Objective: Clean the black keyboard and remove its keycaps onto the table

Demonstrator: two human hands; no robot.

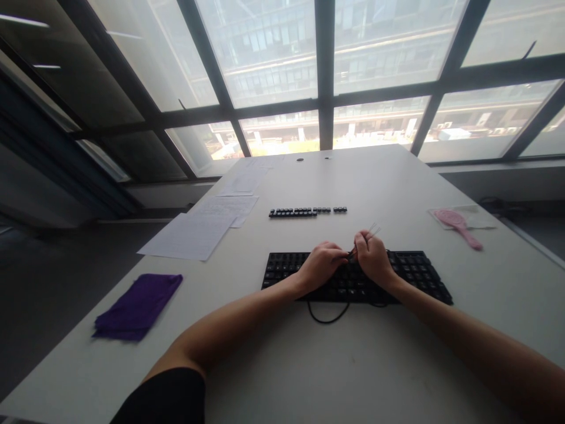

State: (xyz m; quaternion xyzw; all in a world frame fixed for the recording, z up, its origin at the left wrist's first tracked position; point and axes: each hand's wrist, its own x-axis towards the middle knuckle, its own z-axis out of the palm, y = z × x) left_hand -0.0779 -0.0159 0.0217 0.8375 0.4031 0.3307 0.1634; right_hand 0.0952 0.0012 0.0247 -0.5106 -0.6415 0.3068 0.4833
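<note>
A black keyboard (415,272) lies on the white table (309,365), its cable looping out at the near edge. Both my hands rest over its middle. My right hand (374,258) is closed around a thin wire keycap puller whose prongs stick up above the fingers. My left hand (321,266) is closed in a pinch right next to it, fingertips at the puller's lower end; what it pinches is too small to name. A row of removed black keycaps (306,211) is lined up on the table beyond the keyboard.
Paper sheets (189,235) lie at the left rear, and a folded purple cloth (139,306) sits near the left edge. A pink brush (459,227) rests at the right. Large windows stand behind the table's far edge.
</note>
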